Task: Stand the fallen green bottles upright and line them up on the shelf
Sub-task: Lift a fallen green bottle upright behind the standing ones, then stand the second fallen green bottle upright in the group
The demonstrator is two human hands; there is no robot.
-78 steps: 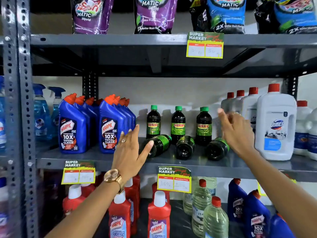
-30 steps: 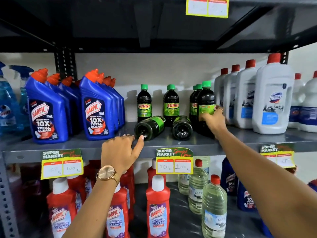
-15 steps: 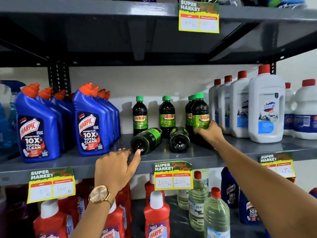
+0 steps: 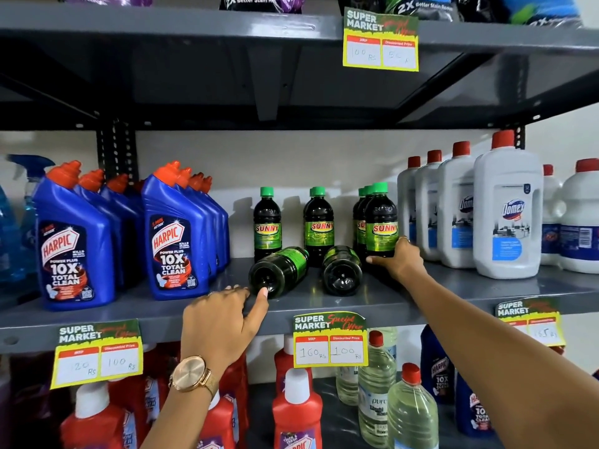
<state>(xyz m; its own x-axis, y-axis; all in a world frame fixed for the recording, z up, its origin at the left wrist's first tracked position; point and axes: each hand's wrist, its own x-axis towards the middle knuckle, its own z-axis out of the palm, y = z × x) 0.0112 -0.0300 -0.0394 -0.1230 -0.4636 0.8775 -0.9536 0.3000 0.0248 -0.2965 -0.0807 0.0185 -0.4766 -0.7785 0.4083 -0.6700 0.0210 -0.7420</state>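
Two dark Sunny bottles with green labels lie on their sides on the grey shelf, bases towards me: the left fallen bottle and the right fallen bottle. Behind them stand two upright green-capped bottles. To the right is a short row of upright ones, and my right hand grips the base of the front bottle. My left hand rests on the shelf's front edge with fingers curled. Its thumb touches the base of the left fallen bottle.
Blue Harpic bottles crowd the shelf to the left, and white Domex jugs stand close on the right. A price tag hangs from the shelf edge. Red and clear bottles fill the shelf below.
The rightmost fallen bottle now stands upright at the front of the right row, held by my right hand. My left hand dropped to the shelf edge, thumb against the left fallen bottle.
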